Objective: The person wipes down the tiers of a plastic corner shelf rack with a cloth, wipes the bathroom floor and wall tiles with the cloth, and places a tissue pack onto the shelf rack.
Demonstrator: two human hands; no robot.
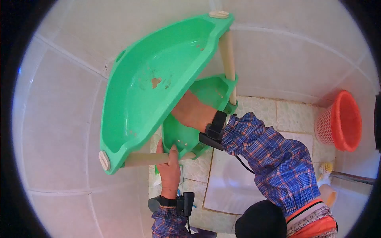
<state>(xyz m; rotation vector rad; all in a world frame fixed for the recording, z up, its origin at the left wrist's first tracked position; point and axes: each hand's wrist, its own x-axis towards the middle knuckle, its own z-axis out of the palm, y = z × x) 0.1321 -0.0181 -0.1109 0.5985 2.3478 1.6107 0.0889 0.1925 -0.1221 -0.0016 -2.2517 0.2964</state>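
Observation:
A green plastic corner shelf (137, 101) with cream posts stands tilted in my view against the tiled walls. Its top tier has a brown patch and small specks of dirt. Around the cream post (145, 159) at the lower left, my left hand (170, 168) is closed, its thumb and a finger beside the lower tier's corner. My right hand (194, 111) reaches between the tiers, over the lower tier (180, 135). The top tier hides its fingers, so I cannot see what they touch. Small pale bits lie on the lower tier.
A red-orange plastic basket (348, 121) stands by the right wall. Below my right arm is a white basin-like fixture (226, 188) set in the tiled floor (295, 117). A brush with pale bristles (325, 169) lies at the right.

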